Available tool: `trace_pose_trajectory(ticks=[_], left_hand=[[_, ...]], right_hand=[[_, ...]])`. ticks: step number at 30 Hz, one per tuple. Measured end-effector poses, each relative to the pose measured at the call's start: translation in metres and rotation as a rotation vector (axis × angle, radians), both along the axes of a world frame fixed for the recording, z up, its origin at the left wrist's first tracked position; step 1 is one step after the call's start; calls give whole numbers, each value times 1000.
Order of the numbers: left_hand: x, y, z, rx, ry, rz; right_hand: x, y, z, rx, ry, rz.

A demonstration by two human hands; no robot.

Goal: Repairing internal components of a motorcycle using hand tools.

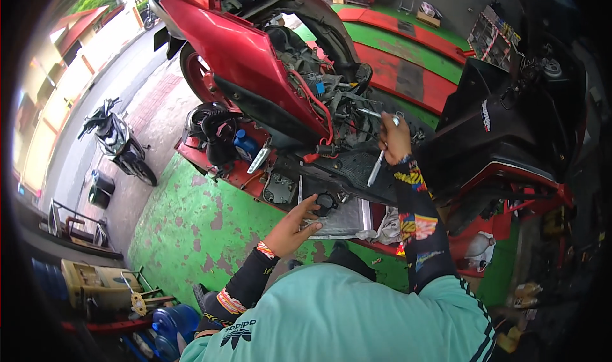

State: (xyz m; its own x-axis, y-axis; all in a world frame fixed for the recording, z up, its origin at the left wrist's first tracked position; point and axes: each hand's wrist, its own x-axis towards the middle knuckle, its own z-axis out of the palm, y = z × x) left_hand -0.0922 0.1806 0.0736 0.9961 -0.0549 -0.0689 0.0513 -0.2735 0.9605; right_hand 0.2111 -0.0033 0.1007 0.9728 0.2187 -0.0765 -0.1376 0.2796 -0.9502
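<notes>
The right hand (396, 140) has fingers wrapped around a silver tool (377, 168) at the red scooter's (233, 49) opened middle; slipping could snag the red cable (329, 121) (looped close). The left hand's (288, 236) fingers spread wide.

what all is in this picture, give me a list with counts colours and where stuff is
opened-up scooter: 1, red and black, centre
parked scooter: 1, dark, outside on the left
red platform: 1, red, below the opened-up scooter
bottle: 1, blue, left of centre
metal tool: at least 1, silver, in the right hand
round part: 1, black, by the left fingertips
metal tray: 1, silver, lower centre
cloth: 1, greyish, right of the tray
ramps: 2, red, upper right
water jugs: at least 2, blue, lower left
floor: 1, worn green, underneath
small clutter: uncountable, mixed, edges
shirt: 1, mint green, bottom
sleeves: 2, black patterned, forearms
left hand: 1, bare, near the tray
right hand: 1, bare, gripping the tool
</notes>
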Motion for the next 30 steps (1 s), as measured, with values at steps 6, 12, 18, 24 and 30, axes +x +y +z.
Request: trace_pose_trajectory(ticks=[6, 12, 18, 24, 30], left_hand=[[24, 12, -1, -19, -41, -36], [69, -6, 1, -130, 14, -104], [131, -58, -11, -237, 14, -18], [150, -62, 24, -584, -71, 103], [177, -52, 72, -403, -324, 107]], right_hand=[[33, 30, -1, -113, -80, 33], [41, 26, -1, -128, 9, 125], [36, 20, 14, 63, 312, 355], [56, 7, 3, 231, 401, 561], [43, 7, 21, -65, 317, 494]])
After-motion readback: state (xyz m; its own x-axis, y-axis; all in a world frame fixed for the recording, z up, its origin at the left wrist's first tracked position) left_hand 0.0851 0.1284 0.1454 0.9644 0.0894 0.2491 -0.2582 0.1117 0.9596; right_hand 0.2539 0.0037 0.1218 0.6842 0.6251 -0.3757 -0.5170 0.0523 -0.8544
